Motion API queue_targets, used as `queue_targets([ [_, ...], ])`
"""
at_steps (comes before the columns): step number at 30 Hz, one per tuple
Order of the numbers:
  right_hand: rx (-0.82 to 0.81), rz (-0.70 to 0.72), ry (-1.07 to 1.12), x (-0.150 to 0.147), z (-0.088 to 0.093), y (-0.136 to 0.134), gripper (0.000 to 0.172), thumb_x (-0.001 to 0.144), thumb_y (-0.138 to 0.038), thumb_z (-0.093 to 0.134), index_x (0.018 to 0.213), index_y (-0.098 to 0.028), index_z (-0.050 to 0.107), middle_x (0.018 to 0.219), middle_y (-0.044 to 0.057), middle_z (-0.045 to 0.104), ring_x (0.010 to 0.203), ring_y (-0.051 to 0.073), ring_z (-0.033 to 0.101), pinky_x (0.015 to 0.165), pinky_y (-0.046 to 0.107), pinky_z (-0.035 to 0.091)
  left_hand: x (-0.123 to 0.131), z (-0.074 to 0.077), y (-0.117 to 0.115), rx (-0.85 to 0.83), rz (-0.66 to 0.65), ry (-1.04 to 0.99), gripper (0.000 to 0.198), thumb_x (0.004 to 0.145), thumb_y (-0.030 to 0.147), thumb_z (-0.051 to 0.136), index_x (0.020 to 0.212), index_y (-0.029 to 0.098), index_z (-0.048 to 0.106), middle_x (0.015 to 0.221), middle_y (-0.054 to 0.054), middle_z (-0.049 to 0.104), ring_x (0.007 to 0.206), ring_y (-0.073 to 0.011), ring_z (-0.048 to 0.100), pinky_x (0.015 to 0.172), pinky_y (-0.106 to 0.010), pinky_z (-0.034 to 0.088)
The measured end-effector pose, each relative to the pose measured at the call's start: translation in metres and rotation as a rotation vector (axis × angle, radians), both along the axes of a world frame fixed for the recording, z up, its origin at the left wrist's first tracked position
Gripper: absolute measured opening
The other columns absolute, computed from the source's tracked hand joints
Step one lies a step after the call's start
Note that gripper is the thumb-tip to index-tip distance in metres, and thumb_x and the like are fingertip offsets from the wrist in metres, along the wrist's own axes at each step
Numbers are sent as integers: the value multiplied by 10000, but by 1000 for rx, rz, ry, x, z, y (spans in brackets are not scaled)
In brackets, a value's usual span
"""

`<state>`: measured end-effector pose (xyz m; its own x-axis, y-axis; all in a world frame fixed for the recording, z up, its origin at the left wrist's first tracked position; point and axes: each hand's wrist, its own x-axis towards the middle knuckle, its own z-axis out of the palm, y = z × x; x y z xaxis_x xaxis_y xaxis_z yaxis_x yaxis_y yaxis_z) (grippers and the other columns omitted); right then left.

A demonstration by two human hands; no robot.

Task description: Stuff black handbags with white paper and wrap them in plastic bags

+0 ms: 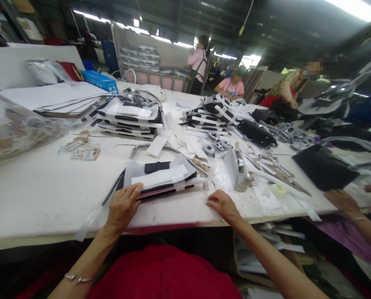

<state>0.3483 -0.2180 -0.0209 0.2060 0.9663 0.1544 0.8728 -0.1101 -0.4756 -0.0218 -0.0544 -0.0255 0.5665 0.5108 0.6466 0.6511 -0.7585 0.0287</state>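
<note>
A flat stack of black and pink bag panels (160,178) wrapped in white paper and grey foam lies on the white table (42,195) before me. My left hand (123,206) rests on the stack's near left corner, fingers stretched toward it. My right hand (222,204) lies on the table at the stack's right, fingers curled down by a thin clear sheet; whether it holds anything I cannot tell.
More wrapped panel stacks (132,116) sit farther back. Tape rolls (216,145), a tape dispenser (238,166), a small tape roll (278,189) and paper strips lie to the right. A co-worker's hand (342,199) rests by a black panel (324,166). A plastic bag (13,133) is at left.
</note>
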Motion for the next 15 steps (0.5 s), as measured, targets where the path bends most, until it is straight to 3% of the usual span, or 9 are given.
queue_targets([
  [4,141,-63,72,-4,3,6,271,891,-426,562,744,-229,677,786,52,674,807,241,622,767,385,480,-1,-5,0,-72,73,-119,460,814,133,580,1266,195,521,1117,-111,688,1005,-284,639,867,-397,488],
  [7,269,-117,259,-29,27,19,273,895,-448,562,780,-228,674,990,81,711,973,257,643,849,391,491,-2,-6,1,-152,134,-259,443,805,147,598,1239,203,530,1118,-95,681,1021,-274,637,906,-395,500],
  [9,298,-69,391,-60,44,31,238,891,-424,589,788,-226,671,1109,82,707,1068,258,633,942,403,469,-4,-4,1,-218,164,-345,434,797,162,608,1224,205,541,1127,-84,677,1035,-263,637,931,-386,500],
  [12,197,196,586,-121,56,48,184,897,-376,610,805,-231,676,1069,60,732,1033,230,660,955,374,479,-7,1,3,-321,202,-436,433,786,182,613,1213,210,552,1139,-68,676,1057,-254,634,952,-376,498],
  [15,22,585,645,-180,48,57,172,902,-357,621,825,-237,717,949,32,754,926,197,692,877,316,514,-11,7,4,-412,232,-505,441,780,215,627,1215,223,559,1141,-52,675,1058,-244,636,963,-370,493],
])
